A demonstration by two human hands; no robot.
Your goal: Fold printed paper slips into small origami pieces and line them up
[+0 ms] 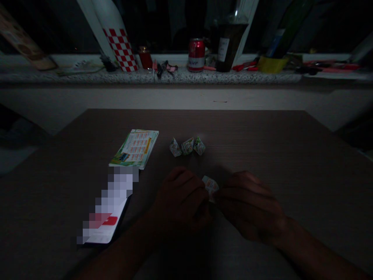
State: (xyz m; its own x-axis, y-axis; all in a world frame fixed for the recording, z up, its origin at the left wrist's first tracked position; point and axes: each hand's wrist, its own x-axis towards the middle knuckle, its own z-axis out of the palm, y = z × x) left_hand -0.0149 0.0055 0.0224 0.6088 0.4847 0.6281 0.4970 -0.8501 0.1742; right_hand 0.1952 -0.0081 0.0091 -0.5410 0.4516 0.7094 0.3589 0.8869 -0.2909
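Between my two hands is a small folded piece of printed paper (211, 187), pale with orange print. My left hand (185, 196) is closed on its left edge, fingers curled. From the other side, my right hand (252, 204) pinches the paper's right lower edge between its fingertips. Just beyond stand three small folded paper pieces in a row: a left one (175, 147), a middle one (187, 146) and a right one (199, 146). Farther left lies a stack of printed sheets (135, 147), green and white with orange blocks.
A lit phone (107, 217), partly pixelated, lies left of my left forearm on the dark wooden table (247, 136). On the stone sill (175, 77) behind stand a checkered bottle (119, 46), a red can (196, 55), a dark cup (230, 46) and yellow tape (272, 64). The light is dim.
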